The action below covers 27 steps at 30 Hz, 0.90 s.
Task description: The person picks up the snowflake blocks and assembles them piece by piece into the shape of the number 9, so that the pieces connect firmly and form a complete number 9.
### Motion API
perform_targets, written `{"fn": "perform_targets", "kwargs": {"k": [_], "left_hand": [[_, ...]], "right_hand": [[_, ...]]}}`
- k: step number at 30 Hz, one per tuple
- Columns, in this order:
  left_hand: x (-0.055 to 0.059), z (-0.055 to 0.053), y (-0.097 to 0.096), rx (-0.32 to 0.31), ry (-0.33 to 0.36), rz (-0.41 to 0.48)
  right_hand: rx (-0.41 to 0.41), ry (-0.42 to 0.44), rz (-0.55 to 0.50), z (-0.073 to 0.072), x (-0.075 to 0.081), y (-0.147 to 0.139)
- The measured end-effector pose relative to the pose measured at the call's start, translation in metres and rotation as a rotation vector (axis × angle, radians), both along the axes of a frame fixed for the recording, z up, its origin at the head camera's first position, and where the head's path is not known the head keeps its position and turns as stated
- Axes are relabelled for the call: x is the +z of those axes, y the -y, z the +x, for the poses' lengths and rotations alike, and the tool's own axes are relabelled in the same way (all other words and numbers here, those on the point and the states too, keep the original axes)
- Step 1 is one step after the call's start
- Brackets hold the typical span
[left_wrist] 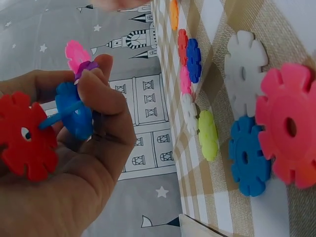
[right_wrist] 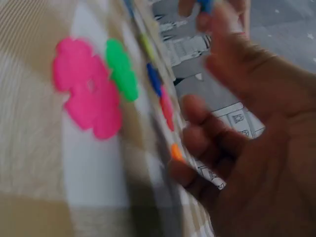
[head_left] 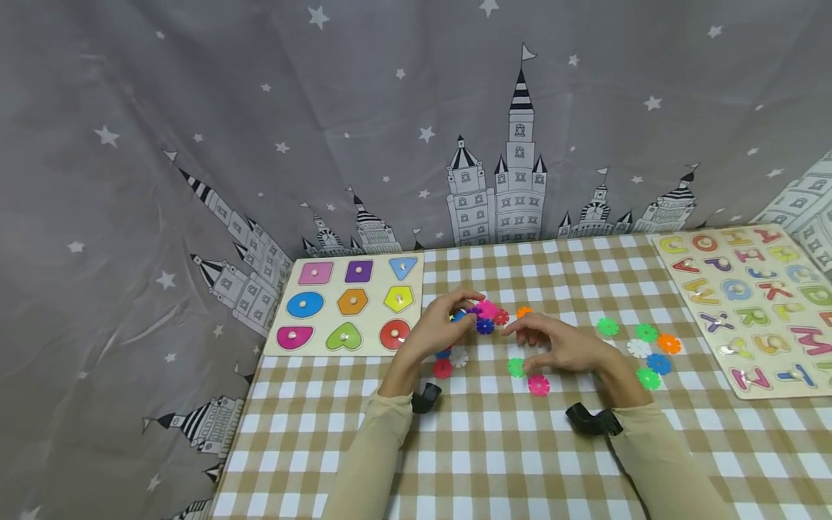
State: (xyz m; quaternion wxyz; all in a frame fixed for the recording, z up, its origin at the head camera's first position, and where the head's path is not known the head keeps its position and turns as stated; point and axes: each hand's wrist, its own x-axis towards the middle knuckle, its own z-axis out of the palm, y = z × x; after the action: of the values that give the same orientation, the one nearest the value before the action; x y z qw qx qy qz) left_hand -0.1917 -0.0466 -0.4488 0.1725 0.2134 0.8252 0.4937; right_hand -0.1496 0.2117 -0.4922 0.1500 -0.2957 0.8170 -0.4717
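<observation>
My left hand (head_left: 429, 332) pinches a joined string of plastic snowflake discs between thumb and fingers. In the left wrist view, a purple disc (left_wrist: 85, 69) and a pink disc (left_wrist: 75, 55) stick up past the fingertips. A blue disc (left_wrist: 74, 116) and a red disc (left_wrist: 22, 140) hang on the palm side. My right hand (head_left: 565, 345) hovers to the right, fingers loosely bent and apart, nothing between them. Below it on the cloth lie a green disc (head_left: 516, 367) and a pink disc (head_left: 539, 386). A loose red disc (head_left: 443, 370) and white disc (head_left: 458, 357) lie beside the left wrist.
A shape puzzle board (head_left: 338, 289) lies at the back left, a letter puzzle board (head_left: 721, 354) at the right. Several more discs, among them an orange disc (head_left: 669, 344), lie between my right hand and the letter board. A grey castle-print curtain (head_left: 364, 144) closes the table's back.
</observation>
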Motion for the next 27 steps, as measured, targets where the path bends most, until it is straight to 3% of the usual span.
{"fn": "perform_targets", "kwargs": {"k": [4,8,22,27], "left_hand": [[-0.002,0.0,0.003,-0.01,-0.029,-0.034],[-0.003,-0.001,0.003,-0.029,-0.04,-0.053],[-0.006,-0.004,0.008,-0.048,-0.022,-0.053],[-0.004,-0.005,0.01,-0.046,-0.016,-0.043]], "right_hand": [[0.038,-0.104,0.113,0.0,-0.009,0.004],[0.046,-0.16,0.148,-0.001,-0.012,0.006],[-0.006,-0.129,0.256,0.003,-0.008,0.012],[-0.107,-0.069,0.171,0.001,-0.004,0.01]]}}
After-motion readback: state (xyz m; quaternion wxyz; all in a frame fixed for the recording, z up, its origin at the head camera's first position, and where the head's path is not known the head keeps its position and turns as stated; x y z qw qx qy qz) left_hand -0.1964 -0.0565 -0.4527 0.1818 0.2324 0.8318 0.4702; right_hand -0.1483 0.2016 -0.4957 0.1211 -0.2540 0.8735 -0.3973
